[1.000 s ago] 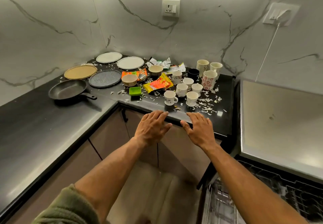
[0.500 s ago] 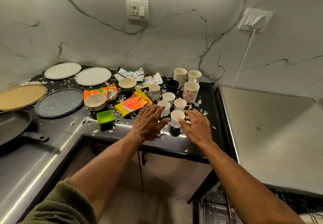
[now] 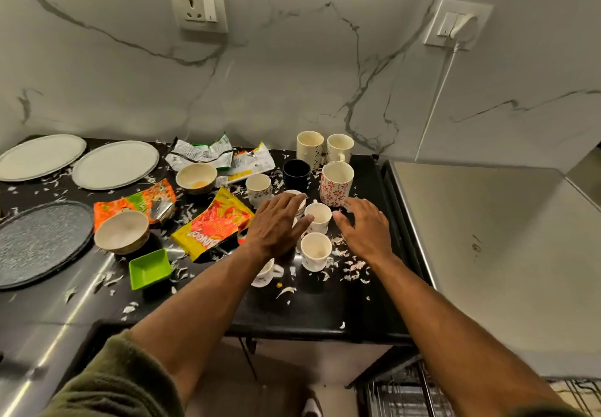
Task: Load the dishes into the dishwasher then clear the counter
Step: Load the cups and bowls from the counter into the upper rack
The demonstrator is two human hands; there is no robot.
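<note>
Littered black counter — one white cup half hidden under left forearm

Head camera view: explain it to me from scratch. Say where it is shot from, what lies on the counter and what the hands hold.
No machine here: a person wears a camera on the head, looking down at their own bare hands. The left hand and right hand hover open either side of a small white cup, holding nothing. On the black counter lie more cups, a red-patterned mug, bowls, plates, a green dish, snack wrappers and white scraps. A dishwasher rack shows at bottom right.
</note>
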